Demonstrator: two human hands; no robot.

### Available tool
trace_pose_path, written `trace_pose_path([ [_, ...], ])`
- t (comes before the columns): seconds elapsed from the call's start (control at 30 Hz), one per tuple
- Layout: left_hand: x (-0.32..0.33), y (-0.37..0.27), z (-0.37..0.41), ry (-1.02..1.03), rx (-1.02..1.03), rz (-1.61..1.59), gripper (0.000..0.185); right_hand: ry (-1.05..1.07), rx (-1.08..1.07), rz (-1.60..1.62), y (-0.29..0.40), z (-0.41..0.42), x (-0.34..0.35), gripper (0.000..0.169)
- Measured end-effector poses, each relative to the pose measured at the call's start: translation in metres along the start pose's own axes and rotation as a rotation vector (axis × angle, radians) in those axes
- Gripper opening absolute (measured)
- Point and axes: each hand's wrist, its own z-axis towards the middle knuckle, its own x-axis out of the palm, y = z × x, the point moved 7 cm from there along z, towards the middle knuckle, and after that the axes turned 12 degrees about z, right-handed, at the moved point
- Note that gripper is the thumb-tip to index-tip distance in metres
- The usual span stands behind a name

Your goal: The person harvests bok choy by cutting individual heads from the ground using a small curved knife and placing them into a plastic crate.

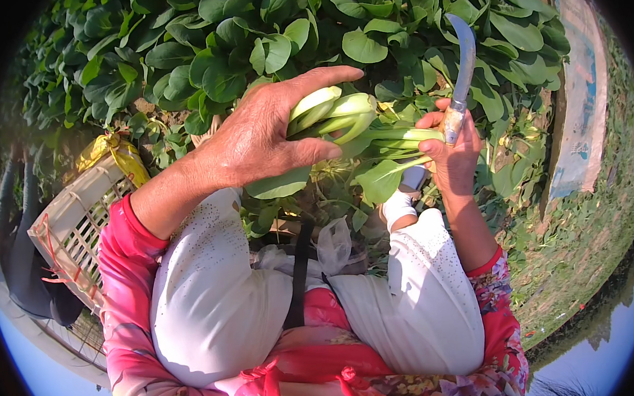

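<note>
My left hand (258, 131), palm down, holds a bunch of bok choy (339, 112) between thumb and fingers, with the pale cut stem bases facing right. Its index finger stretches out above the bunch. In my right hand (458, 151) is a small curved harvesting knife (465, 53), its worn handle against the palm and its blade pointing up, away from me. The same hand pinches the stems of another bok choy plant (400, 141), whose leaves hang down to the left. The two hands are apart, with leaves between them.
Dense growing bok choy (205, 58) fills the far side. A slatted plastic crate (79, 223) with a yellow plastic bag (113, 156) stands at left, near a person's dark-clad legs (18, 216). A pale printed sheet (582, 89) lies at right. Clear plastic film (333, 243) lies between my knees.
</note>
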Motion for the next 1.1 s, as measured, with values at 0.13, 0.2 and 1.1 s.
trace_pose_path([
  [0.13,0.033,0.002,0.026,0.050,0.027,-0.043,0.081,0.080,0.030,0.348,0.004,-0.001,0.050,0.076],
  [0.2,0.045,0.013,0.031,-0.011,0.017,-0.356,0.074,0.113,0.047,0.334,0.005,-0.004,0.054,0.077],
  [1.1,-0.122,0.144,0.017,-0.029,-0.384,1.026,0.082,0.321,0.159,-0.702,-0.102,0.060,0.097,0.031],
])
